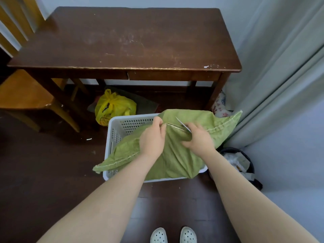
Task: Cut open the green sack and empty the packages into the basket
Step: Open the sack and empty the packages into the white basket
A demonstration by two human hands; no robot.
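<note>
- White clogs (158, 235) stand at bottom centre, closest to the lens.
- Centre frame: green sack (175, 160) lies draped across the white basket (119, 125).
- Hands: left hand (152, 139) pinches the stitched seam (217, 128); right hand (198, 139) grips scissors (182, 124), blades at that seam.
- Handling, judged: woven fabric is soft, slack and light. Hold it taut beside the stitching, then lift by the closed end to tip.

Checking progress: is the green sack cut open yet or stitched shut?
Shut, as far as visible: the green sack lies over the basket, its stitching unbroken past the scissors; no packages show.
</note>
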